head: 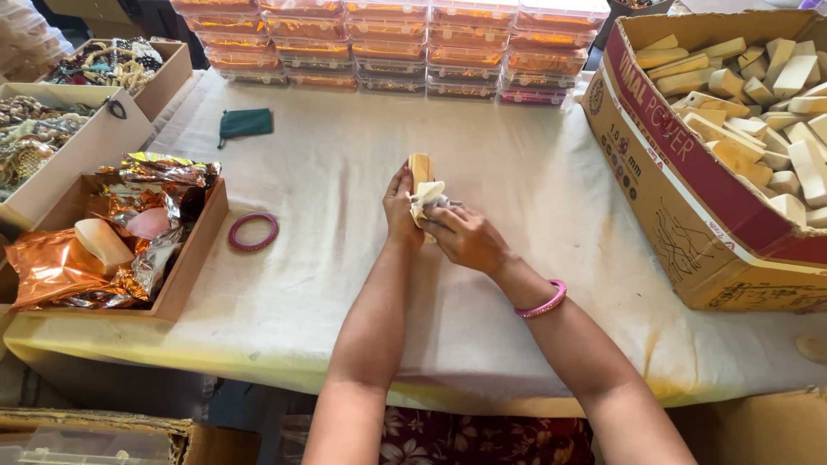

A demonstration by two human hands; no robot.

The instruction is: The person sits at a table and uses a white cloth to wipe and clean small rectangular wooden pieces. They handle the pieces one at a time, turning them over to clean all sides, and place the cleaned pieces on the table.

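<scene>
My left hand (399,207) holds a small tan wooden block (419,168) upright over the middle of the cloth-covered table (345,172). My right hand (465,237), with a pink bangle on its wrist, presses a crumpled pale cloth or paper (428,196) against the block's lower part. Both hands meet at the block, a little above the table top.
A large cardboard box (689,207) full of similar wooden blocks stands at the right. At the left, a tray (194,258) holds shiny orange foil wrappers, with boxes of jewellery behind it. A pink bangle (253,232) and a green pouch (245,123) lie on the cloth. Stacked clear boxes (388,43) line the back.
</scene>
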